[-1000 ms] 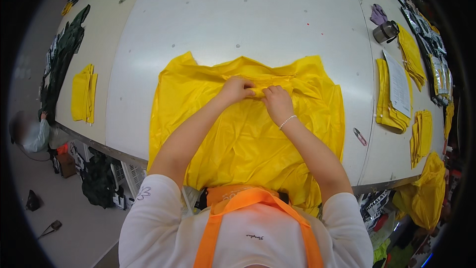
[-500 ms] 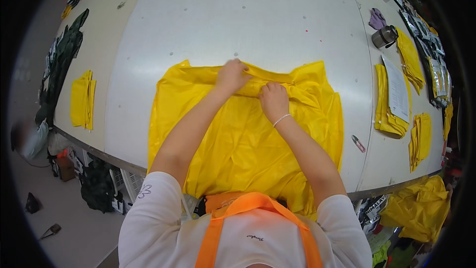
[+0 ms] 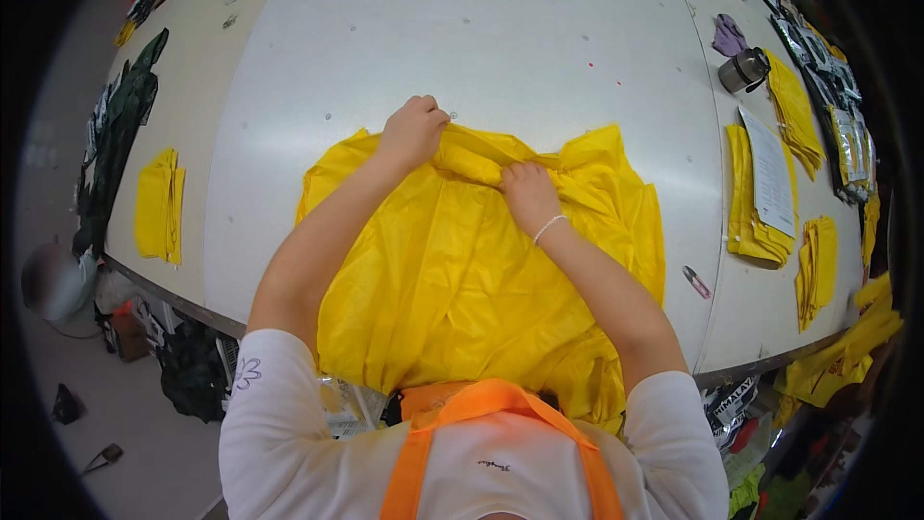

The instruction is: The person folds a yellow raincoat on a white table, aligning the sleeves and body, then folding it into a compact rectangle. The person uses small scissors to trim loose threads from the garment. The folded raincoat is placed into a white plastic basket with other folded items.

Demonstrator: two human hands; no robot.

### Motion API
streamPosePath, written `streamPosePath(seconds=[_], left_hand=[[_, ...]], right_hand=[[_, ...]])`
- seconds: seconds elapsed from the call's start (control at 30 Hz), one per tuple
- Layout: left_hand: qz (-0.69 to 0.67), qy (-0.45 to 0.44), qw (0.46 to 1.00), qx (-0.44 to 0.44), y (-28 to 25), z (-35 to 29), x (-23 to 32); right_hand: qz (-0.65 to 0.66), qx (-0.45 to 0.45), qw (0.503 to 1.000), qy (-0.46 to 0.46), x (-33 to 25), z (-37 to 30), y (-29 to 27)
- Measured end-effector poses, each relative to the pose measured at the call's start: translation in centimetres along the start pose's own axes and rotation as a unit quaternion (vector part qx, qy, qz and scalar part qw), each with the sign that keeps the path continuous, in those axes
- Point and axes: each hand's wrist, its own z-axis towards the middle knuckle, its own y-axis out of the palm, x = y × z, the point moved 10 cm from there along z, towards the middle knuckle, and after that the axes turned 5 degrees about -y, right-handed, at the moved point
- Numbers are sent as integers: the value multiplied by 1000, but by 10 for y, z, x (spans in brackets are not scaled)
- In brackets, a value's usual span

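A large yellow plastic garment (image 3: 462, 270) lies spread on the white table (image 3: 500, 48), its near end hanging over the table's front edge. My left hand (image 3: 414, 128) is closed on the folded top edge of the garment at the far side. My right hand (image 3: 526, 193), a thin bracelet on its wrist, pinches the same bunched edge a little to the right and nearer to me. Both forearms reach across the sheet from below.
Folded yellow pieces (image 3: 159, 204) lie at the table's left edge. More yellow stacks (image 3: 751, 202) with a white paper sheet (image 3: 770, 173) sit at the right, near a metal cup (image 3: 744, 69) and a small pink tool (image 3: 695, 280). Dark green fabric (image 3: 120, 125) is at the far left.
My left hand has moved up and away along the top edge, while my right hand stayed near the middle. The gathered fold between them has stretched wider.
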Motion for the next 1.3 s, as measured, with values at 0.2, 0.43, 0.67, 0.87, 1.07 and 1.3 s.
streamPosePath(seconds=[0.2,0.43,0.67,0.87,1.07,1.3], left_hand=[[143,11,988,-51,28,-35,-1],[-41,3,995,-86,88,-26,77],[116,20,984,-137,113,-20,121],[226,-18,972,-66,143,-7,123],[73,26,989,-122,126,-7,140],[-84,-1,993,-82,113,-14,131]], right_hand=[[109,-85,979,147,55,43,8],[55,-60,981,176,69,51,-1],[-130,-192,970,78,73,16,-19],[-263,-242,934,-7,47,22,-14],[-151,-155,975,-48,60,12,-55],[-41,29,996,-75,66,-1,-87]])
